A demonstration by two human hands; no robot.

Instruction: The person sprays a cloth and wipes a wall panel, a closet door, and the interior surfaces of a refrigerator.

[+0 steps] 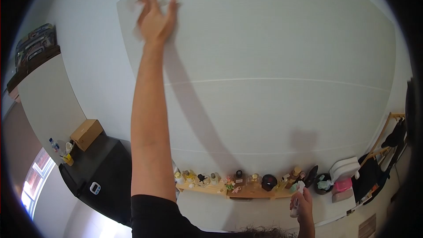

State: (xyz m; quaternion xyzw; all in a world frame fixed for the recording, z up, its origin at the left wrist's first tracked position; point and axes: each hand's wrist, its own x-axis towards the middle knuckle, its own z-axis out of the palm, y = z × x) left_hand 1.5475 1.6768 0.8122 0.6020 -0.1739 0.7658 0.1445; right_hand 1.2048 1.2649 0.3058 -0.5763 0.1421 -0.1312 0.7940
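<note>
My left hand (pixel 155 20) is raised high against the upper left part of a large pale panel (pixel 273 39). Its fingers are spread and partly smeared by motion; a blurred pale patch shows beside them, too unclear to name. Low on the right, my right hand (pixel 303 205) is wrapped round a small clear bottle (pixel 294 208) with a whitish top, held upright in front of the shelf.
Below the panel, a wooden shelf (pixel 260 192) carries several bottles, small flowers and a round black object (pixel 269 182). A white and pink container (pixel 344 174) stands right of it. At left are a black cabinet (pixel 103 172) and a cardboard box (pixel 87 134); a clothes rack (pixel 382 139) is far right.
</note>
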